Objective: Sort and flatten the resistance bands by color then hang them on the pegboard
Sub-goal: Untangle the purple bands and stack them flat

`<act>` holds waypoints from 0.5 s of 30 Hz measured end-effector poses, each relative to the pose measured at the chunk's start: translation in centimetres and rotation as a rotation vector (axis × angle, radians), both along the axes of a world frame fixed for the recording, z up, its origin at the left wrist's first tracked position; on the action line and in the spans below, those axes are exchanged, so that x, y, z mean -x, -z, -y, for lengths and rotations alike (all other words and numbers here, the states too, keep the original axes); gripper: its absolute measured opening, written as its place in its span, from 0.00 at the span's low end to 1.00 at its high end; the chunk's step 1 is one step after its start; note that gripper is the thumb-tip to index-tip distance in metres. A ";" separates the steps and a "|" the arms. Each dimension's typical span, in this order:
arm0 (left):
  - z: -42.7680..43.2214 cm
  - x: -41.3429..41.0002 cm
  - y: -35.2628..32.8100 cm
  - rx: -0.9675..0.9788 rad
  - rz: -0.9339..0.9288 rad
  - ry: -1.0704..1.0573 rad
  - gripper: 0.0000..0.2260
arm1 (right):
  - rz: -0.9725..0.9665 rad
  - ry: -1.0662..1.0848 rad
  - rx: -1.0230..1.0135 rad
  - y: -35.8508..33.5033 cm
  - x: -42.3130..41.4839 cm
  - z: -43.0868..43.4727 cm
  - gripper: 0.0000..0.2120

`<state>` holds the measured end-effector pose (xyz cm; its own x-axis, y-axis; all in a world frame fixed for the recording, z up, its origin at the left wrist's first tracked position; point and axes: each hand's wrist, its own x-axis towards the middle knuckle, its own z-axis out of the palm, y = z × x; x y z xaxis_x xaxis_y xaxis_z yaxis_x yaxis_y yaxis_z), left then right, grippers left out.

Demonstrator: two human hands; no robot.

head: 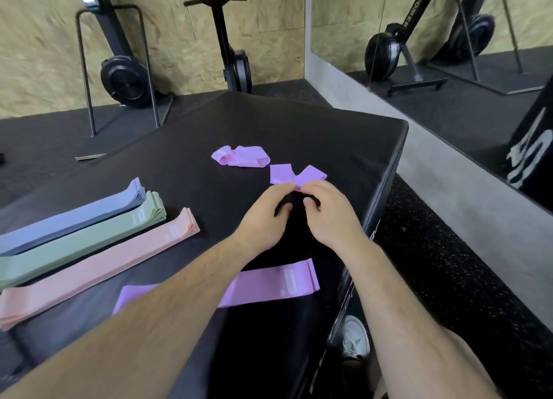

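Both pinching: left hand (263,207) and right hand (329,210) nip the near edge of a twisted purple band (287,174), a thin, glossy strip on the black padded surface (299,123). A crumpled lilac band (242,157) lies just beyond. A flat purple band (269,285) sits under the forearms. Blue stack (89,213), green stack (98,234) and peach stack (119,255) lie left, their white labels unreadable.

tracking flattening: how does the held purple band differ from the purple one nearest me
The held purple band is twisted and folded; the near purple band lies flat and straight. The left hand and right hand pinch the held one; neither holds the near one. Same purple.
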<state>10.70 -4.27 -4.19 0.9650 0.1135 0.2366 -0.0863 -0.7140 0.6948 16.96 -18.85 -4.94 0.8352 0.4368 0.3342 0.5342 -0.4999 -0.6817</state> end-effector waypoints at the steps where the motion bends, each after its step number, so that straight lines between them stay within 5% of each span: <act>1: 0.0 0.6 -0.7 0.013 0.025 -0.004 0.19 | 0.010 -0.016 -0.047 -0.7 0.4 0.2 0.16; 7: 0.0 5.5 -6.9 0.104 0.187 0.008 0.17 | 0.009 -0.095 -0.267 -6.6 4.2 1.0 0.17; 15: 1.2 12.7 -15.8 0.428 0.451 -0.148 0.19 | 0.200 -0.259 -0.162 -20.2 10.5 1.0 0.13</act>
